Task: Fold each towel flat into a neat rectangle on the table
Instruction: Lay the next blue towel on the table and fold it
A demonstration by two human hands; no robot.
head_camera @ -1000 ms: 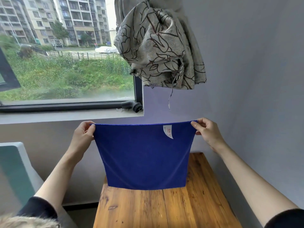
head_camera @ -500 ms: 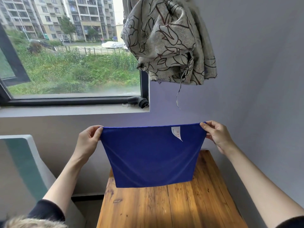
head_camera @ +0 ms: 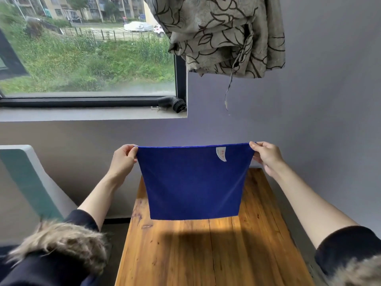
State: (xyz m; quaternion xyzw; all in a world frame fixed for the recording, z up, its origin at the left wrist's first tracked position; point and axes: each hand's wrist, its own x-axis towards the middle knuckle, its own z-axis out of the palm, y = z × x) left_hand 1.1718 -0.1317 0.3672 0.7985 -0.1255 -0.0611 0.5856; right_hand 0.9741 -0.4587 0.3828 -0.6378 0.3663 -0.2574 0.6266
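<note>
The blue towel [head_camera: 193, 182] hangs in the air in the middle of the frame, spread flat and facing you, with its top edge stretched nearly straight between your two hands. Its lower edge hangs above the far part of the wooden bench [head_camera: 216, 254] and throws a dark shadow on the boards; whether it touches the wood I cannot tell. A small white label [head_camera: 221, 154] sits near the upper right corner of the towel.

Your left hand [head_camera: 122, 159] pinches the upper left corner, thumb and fingers closed on the cloth. Your right hand [head_camera: 267, 156] pinches the upper right corner in the same way.

The bench stands against a grey wall. In the upper left of the frame is a window [head_camera: 88, 48] with grass and buildings outside, and a small black object [head_camera: 173, 103] lies on its sill. A patterned curtain [head_camera: 222, 34] hangs bunched at the upper right.
</note>
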